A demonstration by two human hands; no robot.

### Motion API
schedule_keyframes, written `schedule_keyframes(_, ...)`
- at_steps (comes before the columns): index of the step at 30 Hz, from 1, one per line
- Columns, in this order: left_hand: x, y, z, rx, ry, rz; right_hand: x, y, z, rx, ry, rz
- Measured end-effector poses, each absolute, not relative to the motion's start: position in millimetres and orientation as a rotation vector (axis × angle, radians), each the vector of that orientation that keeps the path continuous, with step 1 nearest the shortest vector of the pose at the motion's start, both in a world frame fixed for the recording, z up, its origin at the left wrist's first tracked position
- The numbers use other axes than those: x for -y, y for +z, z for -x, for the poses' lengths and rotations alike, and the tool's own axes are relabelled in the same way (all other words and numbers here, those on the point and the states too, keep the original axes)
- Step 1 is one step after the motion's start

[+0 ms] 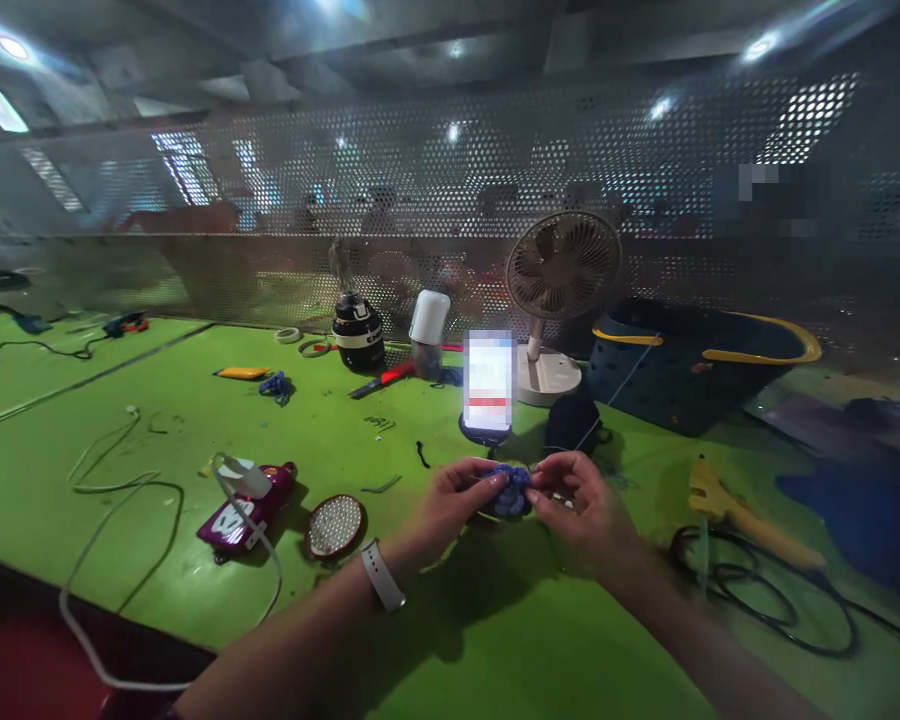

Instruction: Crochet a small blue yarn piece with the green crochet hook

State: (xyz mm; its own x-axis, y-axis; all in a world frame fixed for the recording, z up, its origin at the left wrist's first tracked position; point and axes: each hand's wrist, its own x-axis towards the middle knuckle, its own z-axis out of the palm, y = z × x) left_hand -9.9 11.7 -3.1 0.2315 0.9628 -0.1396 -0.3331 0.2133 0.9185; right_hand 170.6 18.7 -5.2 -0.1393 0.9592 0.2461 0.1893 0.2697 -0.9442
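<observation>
A small blue-purple knotted piece of yarn or cord (511, 492) sits between both my hands over the green table (495, 640). My left hand (454, 502), with a white watch on its wrist, pinches the piece's left side. My right hand (581, 508) pinches its right side with curled fingers. A thin blue thread runs from the piece up toward the dark basket (690, 375). A phone (489, 385) stands upright just behind my hands.
A small desk fan (559, 300) stands behind the phone. A yellow tool (746, 515) and black cable coil (765, 600) lie at the right. A maroon power bank (247, 505) with white cable and a round mirror (335, 525) lie at the left. Bottles, scissors and tape are farther back.
</observation>
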Motion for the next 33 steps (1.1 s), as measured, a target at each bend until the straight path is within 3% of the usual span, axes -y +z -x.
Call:
schedule_keyframes(15, -13.0, -6.5, 13.4, -0.829, 1.067, -0.88, -23.5, 1.0, -173.0, 1.438, 1.121, 1.121)
schedule_keyframes(33, -10.9, -11.8, 11.7, -0.869, 1.002, -0.841, -18.5, -3.5, -174.5, 1.624, 1.015, 1.204)
